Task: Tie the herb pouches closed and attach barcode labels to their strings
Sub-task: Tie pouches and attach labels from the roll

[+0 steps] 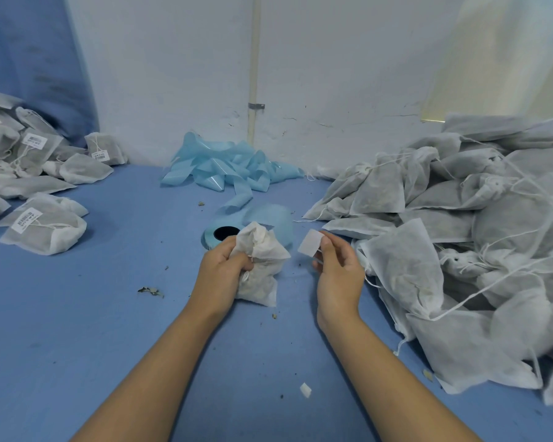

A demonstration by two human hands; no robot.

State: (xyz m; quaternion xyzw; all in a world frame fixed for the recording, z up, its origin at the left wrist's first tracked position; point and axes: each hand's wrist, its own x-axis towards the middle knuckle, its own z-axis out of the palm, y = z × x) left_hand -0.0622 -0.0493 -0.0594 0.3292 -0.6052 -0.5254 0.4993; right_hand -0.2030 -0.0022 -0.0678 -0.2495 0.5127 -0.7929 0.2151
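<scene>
Head view showed left hand gripping a pouch, right hand pinching a label; folding it squarely over the string seemed best.

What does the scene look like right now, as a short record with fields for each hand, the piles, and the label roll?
left hand: grips a pouch at its neck
right hand: pinches a label, held apart from the pouch
left pile: pouches with barcode labels
right pile: pouches, no labels visible
roll: on the table, behind the pouch
backing strip: loose heap by the wall
</scene>
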